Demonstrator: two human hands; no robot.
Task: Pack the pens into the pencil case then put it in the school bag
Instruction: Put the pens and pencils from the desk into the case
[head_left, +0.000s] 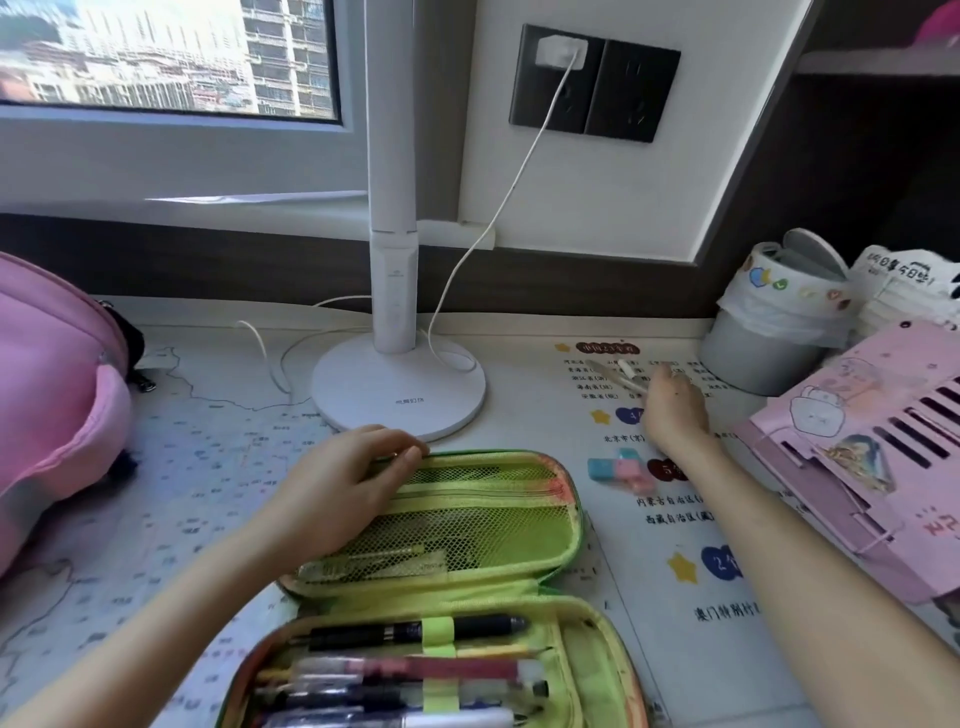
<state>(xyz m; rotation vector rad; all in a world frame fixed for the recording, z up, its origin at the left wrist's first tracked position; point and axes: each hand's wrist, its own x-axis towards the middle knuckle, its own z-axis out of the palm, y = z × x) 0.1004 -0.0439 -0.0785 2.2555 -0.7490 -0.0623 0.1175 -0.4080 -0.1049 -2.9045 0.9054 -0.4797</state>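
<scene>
A green pencil case lies open on the desk in front of me, mesh-pocket lid up. Several pens sit under an elastic loop in its lower half. My left hand rests on the lid's upper left edge and holds it. My right hand reaches past the case to the right, fingers closed on a clear pen with a white tip, which is blurred. A pink school bag stands at the left edge of the desk.
A white lamp base with a cable stands right behind the case. A blue and pink eraser lies to the case's right. A grey bin and a pink slotted box fill the right side.
</scene>
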